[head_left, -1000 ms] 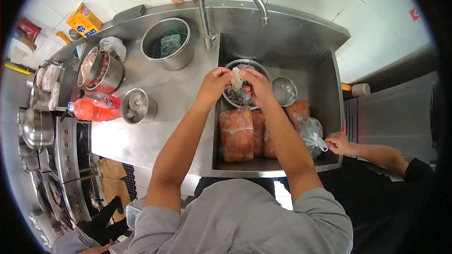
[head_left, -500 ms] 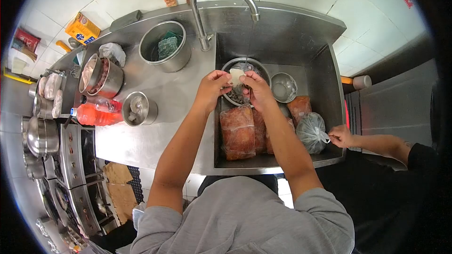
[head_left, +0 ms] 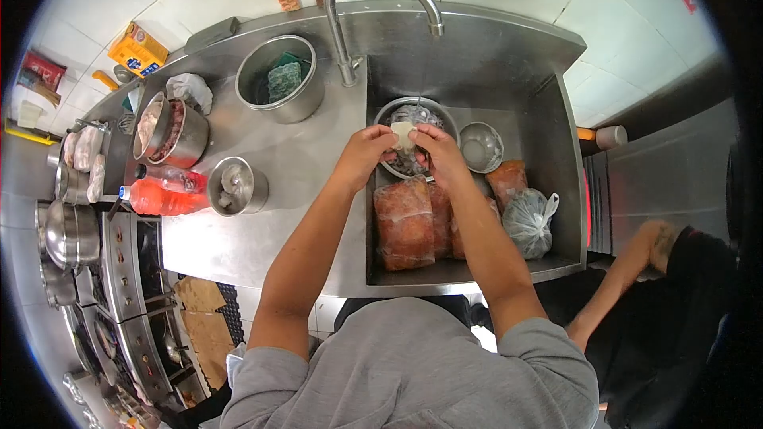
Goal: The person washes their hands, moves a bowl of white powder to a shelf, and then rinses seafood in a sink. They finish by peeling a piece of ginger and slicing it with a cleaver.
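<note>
A small pale, flat piece [head_left: 404,134] is pinched between my left hand [head_left: 368,154] and my right hand [head_left: 439,152]. Both hands are over a round metal bowl [head_left: 450,117] in the sink, which holds greyish, shiny pieces. Below the hands lie wrapped orange-brown blocks [head_left: 404,224] in the sink. A smaller metal bowl [head_left: 481,148] stands to the right of my right hand. What exactly the pale piece is cannot be made out.
A tied plastic bag [head_left: 528,226] lies at the sink's right. The faucet [head_left: 343,40] arches above. Left on the counter stand a pot with a green scourer [head_left: 284,79], a metal cup [head_left: 237,187] and red bottles [head_left: 165,194]. A co-worker's arm [head_left: 621,286] is at right.
The co-worker's hand has let go of the plastic bag and moved down, away from the sink. My hands stay over the bowl with the pale piece, slightly shifted.
</note>
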### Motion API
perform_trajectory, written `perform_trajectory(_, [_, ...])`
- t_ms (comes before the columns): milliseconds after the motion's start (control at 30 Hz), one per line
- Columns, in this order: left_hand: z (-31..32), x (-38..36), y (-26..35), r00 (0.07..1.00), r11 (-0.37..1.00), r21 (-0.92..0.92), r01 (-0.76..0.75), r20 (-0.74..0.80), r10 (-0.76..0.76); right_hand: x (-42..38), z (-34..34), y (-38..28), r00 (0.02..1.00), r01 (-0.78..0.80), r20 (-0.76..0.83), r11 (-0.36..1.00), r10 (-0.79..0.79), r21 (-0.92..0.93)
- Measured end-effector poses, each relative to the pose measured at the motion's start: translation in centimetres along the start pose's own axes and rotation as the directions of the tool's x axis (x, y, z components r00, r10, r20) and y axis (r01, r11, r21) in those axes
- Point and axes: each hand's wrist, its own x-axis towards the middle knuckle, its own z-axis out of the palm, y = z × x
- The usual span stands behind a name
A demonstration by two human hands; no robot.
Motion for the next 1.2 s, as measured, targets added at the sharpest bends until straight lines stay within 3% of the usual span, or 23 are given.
perform_trajectory(133, [-0.1, 0.7, -0.1, 0.995, 0.984, 0.175, -0.039, -0.088, 0.055, 0.2, 0.5, 0.1, 1.000, 0.000, -0.001, 0.999, 0.000, -0.047])
perform_trajectory(267, [-0.7, 2.1, -0.3, 0.990, 0.956, 0.278, -0.089, -0.080, 0.116, 2.3, 0.2, 0.8, 1.000, 0.013, -0.012, 0.999, -0.014, -0.032])
perform_trajectory(333, [-1.2, 2.9, -0.3, 0.974, 0.932, 0.339, -0.127, -0.134, 0.182, 4.1, 0.4, 0.8, 0.996, 0.045, -0.077, 0.995, -0.052, -0.084])
perform_trajectory(433, [-2.8, 4.2, -1.3, 0.915, 0.848, 0.506, -0.157, -0.248, 0.317, 7.7, 1.2, 0.5, 0.982, 0.111, -0.133, 0.982, -0.132, -0.152])
perform_trajectory(533, [-4.6, 4.7, -1.5, 0.856, 0.651, 0.743, -0.157, -0.226, 0.465, 12.4, 1.5, 1.0, 0.951, 0.229, -0.156, 0.947, -0.267, -0.225])
perform_trajectory(633, [-5.5, 5.1, -0.2, 0.825, 0.574, 0.810, -0.120, -0.240, 0.511, 16.4, 2.5, 1.1, 0.900, 0.301, -0.225, 0.905, -0.374, -0.301])
perform_trajectory(767, [-6.2, 6.6, 1.1, 0.778, 0.487, 0.855, -0.177, -0.182, 0.602, 19.5, 3.5, 0.1, 0.871, 0.172, -0.344, 0.874, -0.351, -0.455])
perform_trajectory(833, [-6.3, 7.3, 1.8, 0.738, 0.420, 0.876, -0.235, -0.120, 0.664, 20.5, 4.1, -0.1, 0.870, 0.201, -0.326, 0.870, -0.369, -0.450])
perform_trajectory(933, [-6.2, 8.7, 2.4, 0.740, 0.413, 0.889, -0.197, -0.141, 0.657, 21.7, 4.8, -0.2, 0.881, 0.228, -0.287, 0.869, -0.377, -0.440])
perform_trajectory(1067, [-5.6, 10.2, 3.2, 0.729, 0.275, 0.946, -0.173, -0.065, 0.682, 23.4, 4.3, 0.6, 0.895, 0.296, -0.174, 0.838, -0.411, -0.458])
perform_trajectory(1200, [-5.4, 11.4, 4.1, 0.739, 0.158, 0.971, -0.179, 0.027, 0.674, 23.7, 3.8, 1.3, 0.916, 0.324, -0.116, 0.880, -0.383, -0.347])
